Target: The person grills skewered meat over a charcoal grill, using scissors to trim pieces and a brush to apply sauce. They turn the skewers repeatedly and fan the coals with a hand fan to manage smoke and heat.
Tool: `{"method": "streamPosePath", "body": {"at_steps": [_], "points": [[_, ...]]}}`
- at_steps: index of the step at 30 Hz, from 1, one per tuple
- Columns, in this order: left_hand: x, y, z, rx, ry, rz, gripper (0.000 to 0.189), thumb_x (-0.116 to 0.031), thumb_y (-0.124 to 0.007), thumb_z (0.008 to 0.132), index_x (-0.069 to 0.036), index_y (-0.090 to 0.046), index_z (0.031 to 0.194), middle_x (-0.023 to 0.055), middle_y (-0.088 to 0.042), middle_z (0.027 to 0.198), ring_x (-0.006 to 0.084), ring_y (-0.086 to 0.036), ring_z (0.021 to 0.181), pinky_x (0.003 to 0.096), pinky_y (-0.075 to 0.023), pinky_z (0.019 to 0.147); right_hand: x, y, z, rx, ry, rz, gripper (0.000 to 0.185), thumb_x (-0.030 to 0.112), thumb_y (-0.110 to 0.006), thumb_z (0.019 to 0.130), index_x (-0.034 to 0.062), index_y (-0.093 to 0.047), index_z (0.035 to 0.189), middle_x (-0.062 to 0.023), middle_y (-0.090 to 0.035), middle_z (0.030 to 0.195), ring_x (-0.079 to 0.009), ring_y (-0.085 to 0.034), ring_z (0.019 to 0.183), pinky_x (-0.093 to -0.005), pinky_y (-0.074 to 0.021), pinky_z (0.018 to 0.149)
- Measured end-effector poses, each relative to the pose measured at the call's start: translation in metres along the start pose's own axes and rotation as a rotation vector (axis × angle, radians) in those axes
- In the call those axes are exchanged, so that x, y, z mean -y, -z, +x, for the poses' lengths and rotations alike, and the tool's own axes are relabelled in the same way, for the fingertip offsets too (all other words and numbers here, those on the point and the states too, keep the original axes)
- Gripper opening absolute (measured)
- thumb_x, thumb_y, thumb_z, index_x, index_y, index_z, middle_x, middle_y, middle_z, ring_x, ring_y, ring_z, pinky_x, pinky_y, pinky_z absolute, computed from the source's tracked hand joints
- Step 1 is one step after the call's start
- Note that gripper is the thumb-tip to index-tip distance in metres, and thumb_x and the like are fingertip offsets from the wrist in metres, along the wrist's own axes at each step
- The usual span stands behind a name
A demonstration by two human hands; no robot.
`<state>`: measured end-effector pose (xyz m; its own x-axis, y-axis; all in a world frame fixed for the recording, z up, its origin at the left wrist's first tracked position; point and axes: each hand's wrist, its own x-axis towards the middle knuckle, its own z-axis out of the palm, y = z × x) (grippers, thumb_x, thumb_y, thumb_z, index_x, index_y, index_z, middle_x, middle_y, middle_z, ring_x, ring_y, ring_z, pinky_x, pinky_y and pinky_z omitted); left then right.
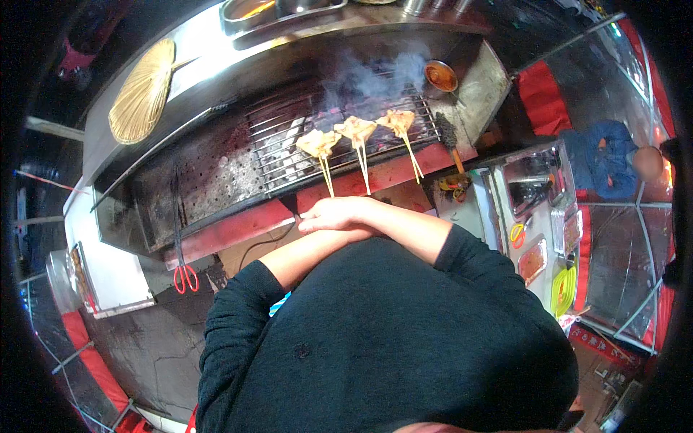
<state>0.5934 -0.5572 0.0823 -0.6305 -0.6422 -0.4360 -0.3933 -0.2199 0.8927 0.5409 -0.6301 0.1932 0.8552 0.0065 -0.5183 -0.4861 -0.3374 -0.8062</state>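
Note:
My forearms cross in front of my dark shirt, at the near edge of a charcoal grill. My right hand (330, 214) lies over my left forearm, its fingers bent; whether it holds anything is unclear. My left hand (368, 233) is mostly hidden beneath my right wrist. Just beyond them, three portions of meat, at the left (318, 143), middle (355, 130) and right (399, 121), sit on the wire grate (279, 162). Their thin skewers point towards me over the grill's red front edge (243, 223). Smoke rises behind the meat.
Red-handled tongs or scissors (186, 277) hang over the front edge at left. A woven hand fan (143, 92) lies far left. A sauce bowl (441, 76) and a brush (456, 157) are at right, beside a side table (503, 216) with trays. A person (609, 159) is beyond.

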Motion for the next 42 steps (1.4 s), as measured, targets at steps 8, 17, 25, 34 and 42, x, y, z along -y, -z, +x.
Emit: {"method": "streamPosePath", "body": {"at_steps": [8, 17, 25, 34, 42], "points": [[0.022, -0.013, 0.014, 0.131, 0.048, -0.160, 0.033, -0.030, -0.054, 0.092, -0.012, -0.058, 0.119, 0.0084, -0.060, 0.118, 0.0184, -0.054, 0.112, 0.0363, -0.0410, 0.096, -0.032, -0.018, -0.010, -0.021, -0.134, 0.298, 0.052, 0.046, -0.047, 0.094, -0.0004, -0.067, 0.104, -0.0155, -0.068, 0.102, -0.0247, -0.061, 0.094, -0.0377, -0.0451, 0.087], [0.012, -0.033, 0.033, 0.169, 0.063, -0.277, 0.031, -0.031, -0.049, 0.096, -0.017, -0.057, 0.123, 0.0031, -0.058, 0.123, 0.0122, -0.049, 0.119, 0.0335, -0.0371, 0.100, -0.062, -0.024, -0.013, -0.035, 0.008, 0.281, 0.046, 0.041, -0.047, 0.095, 0.0000, -0.069, 0.101, -0.0128, -0.070, 0.096, -0.0223, -0.062, 0.089, -0.0370, -0.0460, 0.085], [0.002, -0.070, 0.071, 0.163, 0.126, -0.298, 0.019, -0.022, -0.053, 0.094, -0.020, -0.063, 0.110, -0.0001, -0.062, 0.115, 0.0091, -0.053, 0.112, 0.0319, -0.0362, 0.100, -0.107, -0.037, -0.017, 0.077, -0.029, 0.231, 0.042, 0.036, -0.049, 0.095, -0.0013, -0.068, 0.101, -0.0120, -0.070, 0.099, -0.0209, -0.061, 0.091, -0.0364, -0.0455, 0.087], [-0.101, -0.056, 0.002, -0.183, 0.285, -0.081, 0.028, -0.024, -0.064, 0.085, -0.017, -0.065, 0.113, 0.0089, -0.065, 0.113, 0.0149, -0.058, 0.107, 0.0314, -0.0396, 0.097, -0.094, -0.031, -0.060, 0.099, 0.172, 0.088, 0.042, 0.034, -0.046, 0.095, 0.0013, -0.060, 0.117, -0.0148, -0.065, 0.113, -0.0257, -0.059, 0.106, -0.0364, -0.0412, 0.098], [-0.070, 0.201, -0.200, -1.401, -0.090, 0.111, 0.023, -0.022, -0.060, 0.078, -0.001, -0.065, 0.089, 0.0156, -0.063, 0.084, 0.0246, -0.064, 0.079, 0.0372, -0.0505, 0.070, -0.122, -0.014, -0.144, -0.481, -0.181, 0.518, 0.045, 0.025, -0.057, 0.092, -0.0001, -0.051, 0.129, -0.0089, -0.065, 0.112, -0.0153, -0.062, 0.097, -0.0294, -0.0489, 0.085]]}}
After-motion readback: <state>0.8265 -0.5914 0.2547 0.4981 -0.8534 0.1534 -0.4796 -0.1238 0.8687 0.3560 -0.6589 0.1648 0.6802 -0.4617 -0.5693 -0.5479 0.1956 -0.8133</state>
